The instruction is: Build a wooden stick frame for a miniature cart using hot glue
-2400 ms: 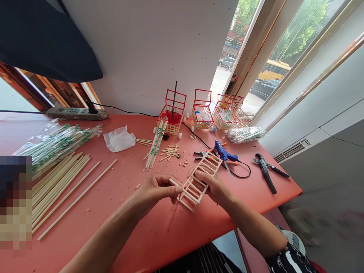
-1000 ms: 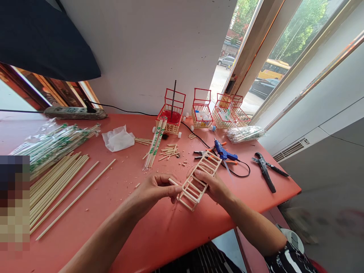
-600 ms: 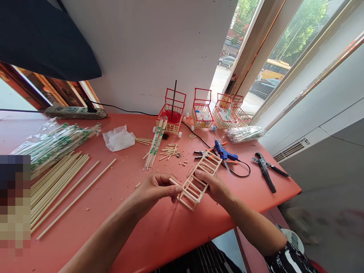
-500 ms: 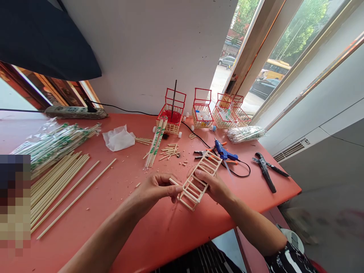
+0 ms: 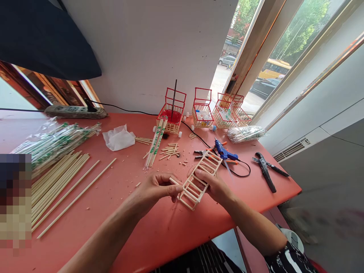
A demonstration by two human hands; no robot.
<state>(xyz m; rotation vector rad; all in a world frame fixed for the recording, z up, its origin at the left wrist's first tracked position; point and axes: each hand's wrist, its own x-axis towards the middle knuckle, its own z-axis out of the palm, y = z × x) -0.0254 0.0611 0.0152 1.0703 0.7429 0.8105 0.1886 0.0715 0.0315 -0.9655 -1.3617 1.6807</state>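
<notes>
My right hand [image 5: 212, 181] grips a small frame of glued wooden sticks [image 5: 196, 191], with several rungs between its long rails. The frame is tilted above the red table [image 5: 136, 239]. At its near left corner, my left hand [image 5: 163, 186] pinches a short wooden stick [image 5: 174, 181] that meets the frame. Whether the stick is fixed to the frame I cannot tell. Just beyond the frame lie a blue glue gun [image 5: 224, 151] and orange-handled pliers [image 5: 199, 153], partly covered by the frame.
Long wooden sticks [image 5: 59, 182] and packaged chopsticks [image 5: 65, 140] lie at the left. Short cut pieces [image 5: 170, 151] are scattered mid-table. Several red-rimmed stick carts [image 5: 202, 113] stand along the wall. Black pliers [image 5: 265, 170] rest near the right edge. A power strip [image 5: 75, 111] sits at the back.
</notes>
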